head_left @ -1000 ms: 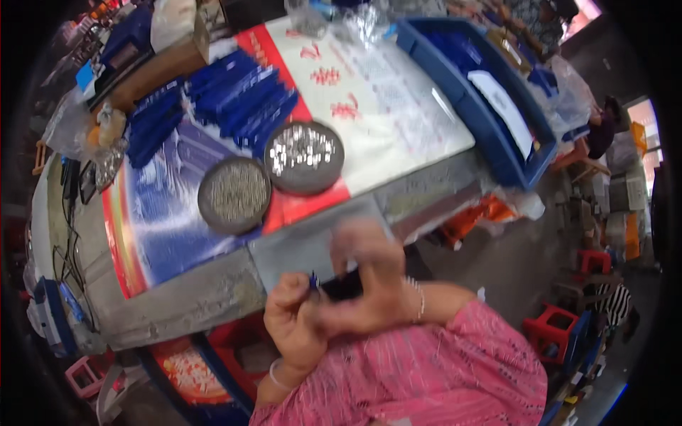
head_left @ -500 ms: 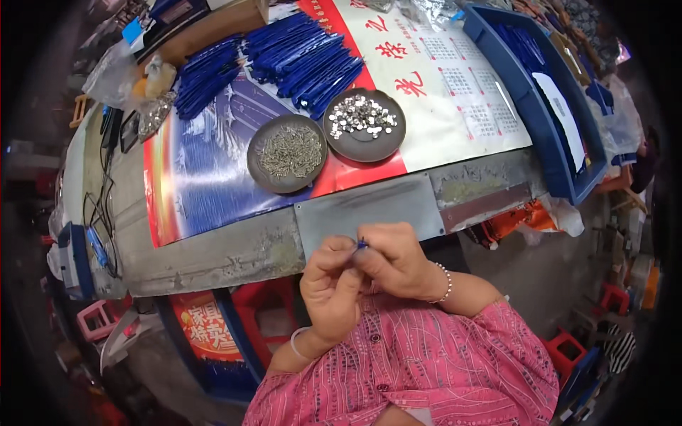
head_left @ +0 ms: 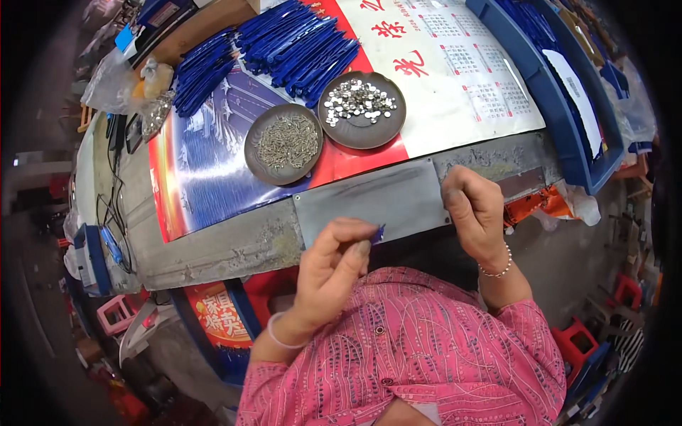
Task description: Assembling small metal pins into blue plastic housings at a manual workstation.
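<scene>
My left hand (head_left: pixel 328 268) is pinched around a small dark-blue piece (head_left: pixel 379 233), over the near edge of a grey metal plate (head_left: pixel 383 197). My right hand (head_left: pixel 476 216) is off to the right, apart from the piece, beside the plate's right edge. Its fingers are curled closed, and whatever they may hold is hidden. Beyond the plate sits a dark round dish (head_left: pixel 285 175) of small metal pins or screws. Touching it on the right, a second dark dish (head_left: pixel 369 137) has shiny silver discs in it.
Long blue strip-like pieces (head_left: pixel 302 53) lie in piles on a printed calendar sheet (head_left: pixel 444 131). At the far right stands a blue tray (head_left: pixel 522 92) with more of them. Plastic bags (head_left: pixel 114 89) and a cable (head_left: pixel 114 192) are on the left. A red stool (head_left: pixel 575 341) is at the lower right.
My hands were together around the small blue piece. Now my right hand has moved away to the right, while my left keeps the piece. The view has shifted slightly.
</scene>
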Tool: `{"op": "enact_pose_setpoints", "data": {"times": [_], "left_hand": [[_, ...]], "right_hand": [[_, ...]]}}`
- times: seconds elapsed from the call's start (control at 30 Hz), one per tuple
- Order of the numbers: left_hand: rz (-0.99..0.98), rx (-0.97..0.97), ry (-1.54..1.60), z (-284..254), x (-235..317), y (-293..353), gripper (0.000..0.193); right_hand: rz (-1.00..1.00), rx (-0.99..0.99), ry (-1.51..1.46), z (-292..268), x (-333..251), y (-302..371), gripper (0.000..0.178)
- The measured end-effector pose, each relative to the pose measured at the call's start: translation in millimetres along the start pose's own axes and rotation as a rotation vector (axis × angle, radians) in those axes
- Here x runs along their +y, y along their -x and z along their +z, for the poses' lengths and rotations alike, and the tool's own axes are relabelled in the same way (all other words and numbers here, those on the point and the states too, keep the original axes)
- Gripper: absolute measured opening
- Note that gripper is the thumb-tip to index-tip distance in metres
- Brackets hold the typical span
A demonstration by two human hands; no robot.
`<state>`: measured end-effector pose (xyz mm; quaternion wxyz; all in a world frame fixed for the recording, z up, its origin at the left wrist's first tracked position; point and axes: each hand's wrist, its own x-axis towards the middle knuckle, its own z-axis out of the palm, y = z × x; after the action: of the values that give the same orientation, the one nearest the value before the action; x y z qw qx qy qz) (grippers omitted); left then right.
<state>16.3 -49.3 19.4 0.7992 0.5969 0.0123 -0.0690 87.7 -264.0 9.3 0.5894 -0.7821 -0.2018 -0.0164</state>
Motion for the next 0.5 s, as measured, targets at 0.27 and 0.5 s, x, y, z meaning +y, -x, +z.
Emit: {"op": "enact_pose_setpoints", "data": {"times": [0.27,0.5], "left_hand": [[0.275,-0.312,-0.889,-4,1,-76,0.019],[0.364,-0.423,-1.181,7,-4,-105,0.018]], "right_hand": [[-0.024,0.168,0.081,-9,27,15,0.017],[-0.160,0.188,0.125,-5,36,14,0.016]]}}
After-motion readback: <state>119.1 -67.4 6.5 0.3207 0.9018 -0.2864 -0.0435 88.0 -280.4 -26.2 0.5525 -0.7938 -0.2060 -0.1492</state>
